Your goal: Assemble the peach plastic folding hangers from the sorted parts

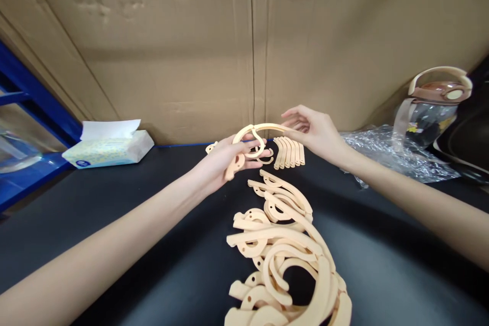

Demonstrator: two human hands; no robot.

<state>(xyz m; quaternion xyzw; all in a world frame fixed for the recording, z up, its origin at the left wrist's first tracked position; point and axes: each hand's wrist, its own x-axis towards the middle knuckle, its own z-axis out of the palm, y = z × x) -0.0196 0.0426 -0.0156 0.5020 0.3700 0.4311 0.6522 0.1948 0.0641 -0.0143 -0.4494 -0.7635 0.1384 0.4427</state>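
Note:
My left hand (219, 160) is closed around a beige plastic folding clothes hanger (267, 126), its curved hook between my fingers and one arm hanging down below the palm. With thumb and fingers, my right hand (317, 130) pinches the far end of the other arm, which stretches out to the right. The hanger is held above the black table (160, 224). Nearer to me lies a loose pile of similar folded beige hangers (290, 237), overlapping one another. Behind the hands, several slim beige pieces (289, 153) lie side by side in a neat row.
A tissue pack (109, 148) stands at the back left beside a blue metal frame (38, 97). Crumpled clear plastic wrap (376, 153) and a handled water bottle (431, 117) are at the back right. A cardboard wall (171, 61) rises behind the table.

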